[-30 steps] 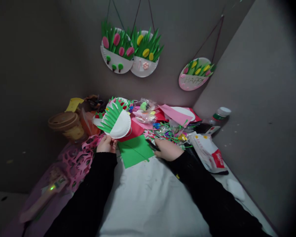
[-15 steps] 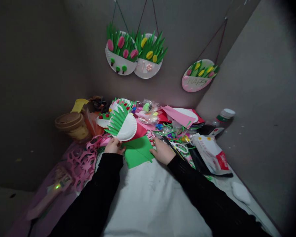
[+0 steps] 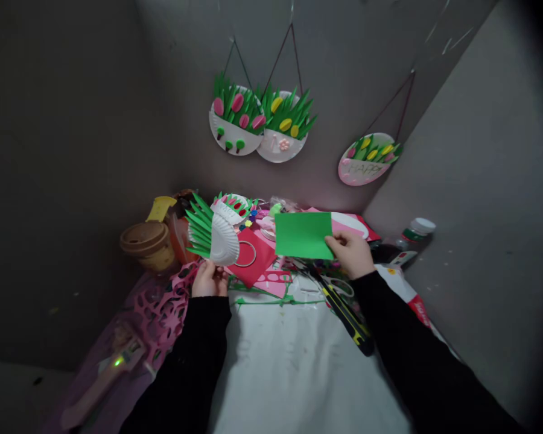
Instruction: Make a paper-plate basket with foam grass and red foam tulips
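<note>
Your left grip (image 3: 209,279) is closed on the near edge of a white paper plate piece (image 3: 225,240), whose green paper blades (image 3: 200,232) fan out to the left. Your right grip (image 3: 350,253) pinches the right edge of a green sheet (image 3: 304,235), close to its near corner, with the thumb on top. The sheet is raised at the far side of the counter (image 3: 308,367) and hides part of the clutter behind it; the plate piece is on your left, apart from it.

Between your two grips lies a red sheet (image 3: 257,274), with a pale ring (image 3: 254,256) on it. Just beyond the plate piece stands another plate decorated with small flowers (image 3: 230,208). Near your right sleeve you have a black-and-yellow cutter (image 3: 344,313) lying at a slant, with white-handled scissors (image 3: 342,286) next to it.

On your left are pink cut-out paper (image 3: 160,313), a brown-lidded cup (image 3: 147,248) and, nearer you, a pink tool (image 3: 97,386) with a green light. A white-capped bottle (image 3: 417,232) stands at the far right. Three decorated plates (image 3: 280,146) hang from strings on the far wall.
</note>
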Motion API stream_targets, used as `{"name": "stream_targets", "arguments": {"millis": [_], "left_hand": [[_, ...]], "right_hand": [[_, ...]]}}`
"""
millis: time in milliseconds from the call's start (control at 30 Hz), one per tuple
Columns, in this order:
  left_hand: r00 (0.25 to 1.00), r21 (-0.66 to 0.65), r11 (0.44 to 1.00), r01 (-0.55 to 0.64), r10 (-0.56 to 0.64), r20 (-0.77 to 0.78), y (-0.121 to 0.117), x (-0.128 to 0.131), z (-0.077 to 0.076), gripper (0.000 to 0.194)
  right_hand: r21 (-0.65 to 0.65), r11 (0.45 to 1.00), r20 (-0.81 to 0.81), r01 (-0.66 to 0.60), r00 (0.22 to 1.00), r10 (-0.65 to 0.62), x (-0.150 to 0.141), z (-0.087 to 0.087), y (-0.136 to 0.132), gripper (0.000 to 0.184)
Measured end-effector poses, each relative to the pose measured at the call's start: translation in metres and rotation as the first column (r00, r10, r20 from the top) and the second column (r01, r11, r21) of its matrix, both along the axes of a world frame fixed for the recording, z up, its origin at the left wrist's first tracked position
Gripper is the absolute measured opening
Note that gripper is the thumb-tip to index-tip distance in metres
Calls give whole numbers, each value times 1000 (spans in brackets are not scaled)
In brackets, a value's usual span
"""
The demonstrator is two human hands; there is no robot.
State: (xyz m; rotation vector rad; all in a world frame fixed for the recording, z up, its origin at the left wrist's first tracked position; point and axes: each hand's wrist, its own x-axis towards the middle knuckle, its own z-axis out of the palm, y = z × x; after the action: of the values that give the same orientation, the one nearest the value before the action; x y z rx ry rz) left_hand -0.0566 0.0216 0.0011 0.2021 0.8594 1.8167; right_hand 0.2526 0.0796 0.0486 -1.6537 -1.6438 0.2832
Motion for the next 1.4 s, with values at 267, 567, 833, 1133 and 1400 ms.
{"name": "stream_targets", "arguments": {"millis": [267,567,833,1133,1400], "left_hand": [[990,-30,996,86,-82,116,-1,-5,-2,18],[965,-123,986,114,-81,248,8,-6,-11,17],[969,-151,980,129,-92,229,14,-6,-25,14],[996,-149,985,85,-88,-17,15,-4,-21,10],[914,-235,966,105,-187,-360,10,7,-26,13]], "right_hand": [[28,987,297,-158,944,143,-67,8,11,27],[-337,881,281,-332,858,431,-160,-35,49,46],[-168,936,288,-310,892,348,-152,11,40,34],[577,817,104,-20,993,-49,-74,78,18,24],[329,934,-381,140,925,-5,4,2,-37,20]]}}
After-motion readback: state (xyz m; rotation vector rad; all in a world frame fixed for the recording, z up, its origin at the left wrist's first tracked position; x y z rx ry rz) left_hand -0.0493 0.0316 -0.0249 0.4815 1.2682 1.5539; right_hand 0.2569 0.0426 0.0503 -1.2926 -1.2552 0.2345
